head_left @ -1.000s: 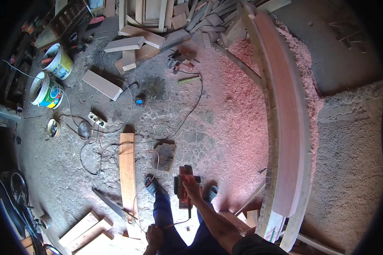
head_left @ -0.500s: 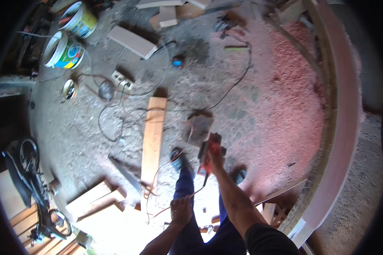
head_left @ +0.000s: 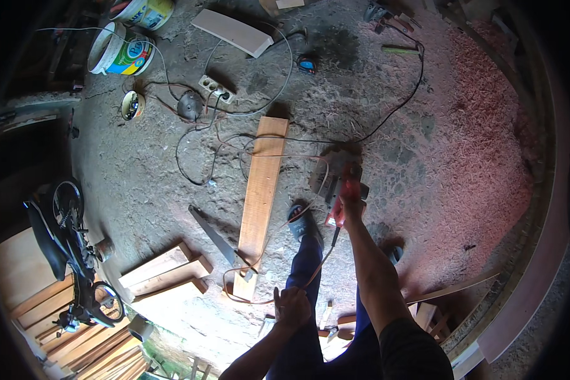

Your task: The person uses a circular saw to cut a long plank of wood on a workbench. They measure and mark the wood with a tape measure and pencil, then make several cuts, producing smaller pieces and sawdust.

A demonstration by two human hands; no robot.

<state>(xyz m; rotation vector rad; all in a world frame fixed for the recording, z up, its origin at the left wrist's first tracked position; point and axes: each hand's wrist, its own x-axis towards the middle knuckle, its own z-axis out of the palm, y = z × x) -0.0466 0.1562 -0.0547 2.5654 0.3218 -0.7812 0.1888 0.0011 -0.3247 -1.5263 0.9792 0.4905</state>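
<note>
The person's right hand point(head_left: 353, 208) is wrapped around a red power tool point(head_left: 349, 185), just right of the middle of the frame. The fingers seem to go around its handle, maybe because it is heavy and one hand has to carry it. The tool is in front of a dark flat slab point(head_left: 323, 168), so it is hard to tell if the two touch.

The left hand point(head_left: 291, 308), low in the middle, is closed around the tool's cord point(head_left: 316, 269). It probably holds the cord to the side so that feet do not trip on it. The cord makes a loop to the left of this hand.

A long wooden board point(head_left: 263, 177) lies flat, left of the sandal point(head_left: 303, 223). A saw point(head_left: 212, 234) lies with its handle end over the low end of the board, perhaps to be easy to reach.

A power strip point(head_left: 216, 88) sits in the upper left with a black plug in it, likely so cords can reach across the floor. Pink wood shavings point(head_left: 481, 120) lie thick on the right side. Two buckets point(head_left: 121, 57) stand in the upper left, near the wall, maybe to be out of the way.
</note>
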